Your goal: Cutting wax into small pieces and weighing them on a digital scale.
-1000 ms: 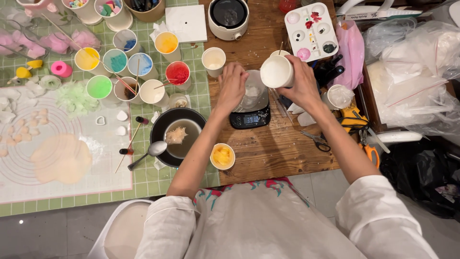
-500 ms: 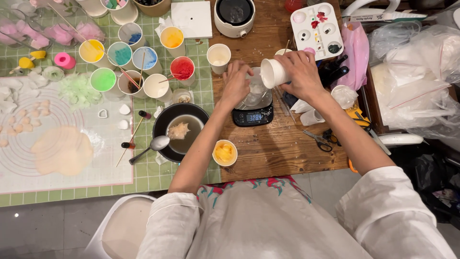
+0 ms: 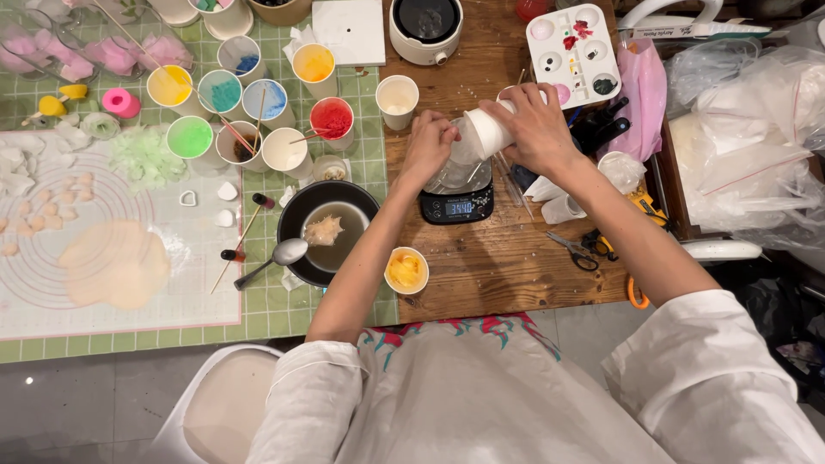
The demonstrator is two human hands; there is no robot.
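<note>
I see the white cup (image 3: 488,131) tipped on its side, mouth toward the left, held over the clear container (image 3: 460,172) that sits on the small black scale (image 3: 457,206) near the middle of the wooden bench (image 3: 516,275). My right hand (image 3: 541,129) wraps the cup from above, fingers curled around its wall, wrist bent down and forearm running back toward the bench's near right corner. My left hand (image 3: 427,148) is closed on the rim of the clear container, just beside the cup's mouth; I cannot tell whether it touches the cup itself. Its forearm crosses the near edge of the bench and passes over the black bowl (image 3: 320,234) and close by the small cup of yellow (image 3: 406,270). A spoon (image 3: 275,258) rests at the black bowl's left rim. Near the far edge stand a white pot (image 3: 425,30) and a paint palette (image 3: 574,43), with a pale paper cup (image 3: 397,101) just left of my left hand. Scissors (image 3: 577,249) lie to the right of the scale, toward the right edge, beside crumpled plastic bags (image 3: 748,129). The barest wood is between the scale and the near edge. The green grid mat (image 3: 361,172) on the left side carries a cluster of cups with coloured contents (image 3: 249,120).
</note>
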